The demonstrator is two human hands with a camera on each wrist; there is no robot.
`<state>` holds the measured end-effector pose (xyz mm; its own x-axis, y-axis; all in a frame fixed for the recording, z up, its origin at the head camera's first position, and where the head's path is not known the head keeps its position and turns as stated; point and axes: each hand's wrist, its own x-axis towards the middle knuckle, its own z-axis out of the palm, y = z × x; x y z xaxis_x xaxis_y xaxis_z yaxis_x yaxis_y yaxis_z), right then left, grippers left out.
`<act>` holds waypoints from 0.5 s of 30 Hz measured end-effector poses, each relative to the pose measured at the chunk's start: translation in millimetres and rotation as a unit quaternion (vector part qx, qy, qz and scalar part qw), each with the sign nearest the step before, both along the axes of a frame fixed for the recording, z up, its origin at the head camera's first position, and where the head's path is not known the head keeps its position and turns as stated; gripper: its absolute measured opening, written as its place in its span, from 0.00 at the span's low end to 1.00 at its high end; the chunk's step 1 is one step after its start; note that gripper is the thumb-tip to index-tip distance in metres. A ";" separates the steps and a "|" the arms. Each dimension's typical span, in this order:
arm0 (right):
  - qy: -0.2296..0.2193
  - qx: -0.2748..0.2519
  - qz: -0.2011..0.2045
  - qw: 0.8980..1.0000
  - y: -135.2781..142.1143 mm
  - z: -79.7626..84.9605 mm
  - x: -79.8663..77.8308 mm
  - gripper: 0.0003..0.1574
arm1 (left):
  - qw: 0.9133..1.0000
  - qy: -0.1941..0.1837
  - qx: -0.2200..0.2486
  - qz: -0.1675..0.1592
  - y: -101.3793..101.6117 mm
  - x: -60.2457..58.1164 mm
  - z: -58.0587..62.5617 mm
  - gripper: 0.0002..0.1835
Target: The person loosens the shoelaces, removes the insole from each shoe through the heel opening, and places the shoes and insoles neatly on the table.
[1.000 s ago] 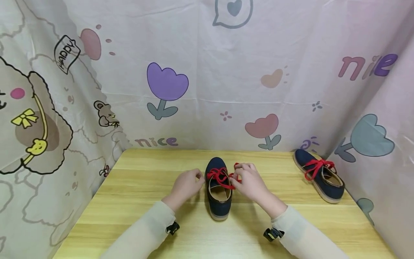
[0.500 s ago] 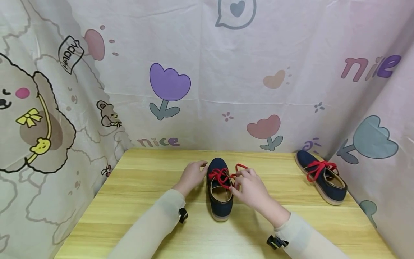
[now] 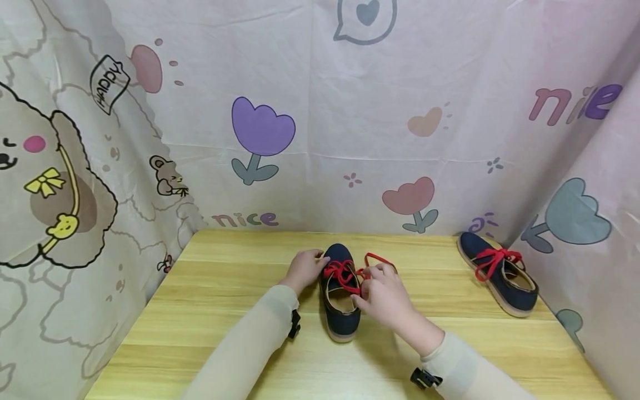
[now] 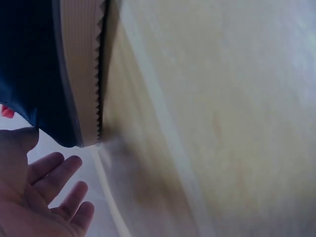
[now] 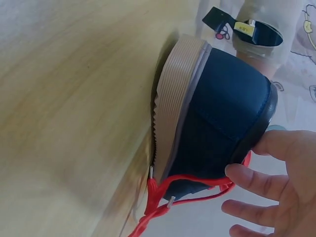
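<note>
silver lace tips (image 5: 151, 172) show only from the right wrist, both hands (image 3: 305, 269) (image 3: 385, 293) spread at the shoe (image 3: 343, 323).

Navy shoe (image 5: 217, 111), red laces (image 5: 153, 196); yellow wood-grain table (image 3: 200, 289); pale tulip-print curtain (image 3: 340, 111).

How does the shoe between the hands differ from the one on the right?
The middle shoe points almost straight ahead; the side shoe sits angled, toe toward the back left. Red lace trails loosely beside the middle shoe, while the side shoe's bow looks tied. The left hand and right hand are at the middle shoe, neither at the side shoe. Both shoes are upright, dark blue, red-laced and pale-soled.
</note>
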<state>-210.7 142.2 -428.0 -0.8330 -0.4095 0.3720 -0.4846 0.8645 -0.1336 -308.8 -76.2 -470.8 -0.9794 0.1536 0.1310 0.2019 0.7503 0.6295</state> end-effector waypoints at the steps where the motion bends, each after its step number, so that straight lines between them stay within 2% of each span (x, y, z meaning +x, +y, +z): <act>1: -0.001 -0.001 -0.001 1.000 -0.2 -0.5 0.1 0.28 | 1.000 -0.002 0.001 -0.001 0.5 -0.3 -0.3 0.22; 4: -0.004 -0.005 -0.002 1.000 -0.5 -0.7 0.2 0.27 | 1.000 -0.012 0.005 -0.001 1.9 -0.6 0.0 0.21; 9: -0.010 -0.006 -0.004 1.000 1.3 -1.1 -2.4 0.22 | 0.999 -0.031 0.009 0.017 5.1 1.7 4.7 0.19; 15: -0.028 -0.018 -0.009 0.999 7.6 -1.3 -8.4 0.21 | 0.995 -0.044 -0.038 0.077 12.7 12.8 10.0 0.18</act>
